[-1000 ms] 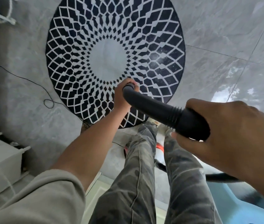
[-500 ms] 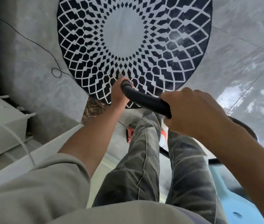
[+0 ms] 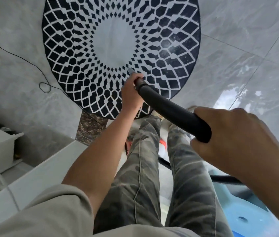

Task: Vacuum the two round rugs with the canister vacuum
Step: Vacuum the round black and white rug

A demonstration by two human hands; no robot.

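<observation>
Just beyond the left hand (image 3: 132, 94), whose fingers (image 3: 139, 77) grasp the far end of the black vacuum tube (image 3: 169, 108), the grey nozzle (image 3: 130, 71) lies over the round rug (image 3: 70, 65). Rightward and nearer, the right hand (image 3: 238, 142) is clenched round the tube's near end.

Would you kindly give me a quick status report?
Left hand, right hand grip wand. Nozzle tip over round rug. Black cable loops beside rug's edge.
</observation>
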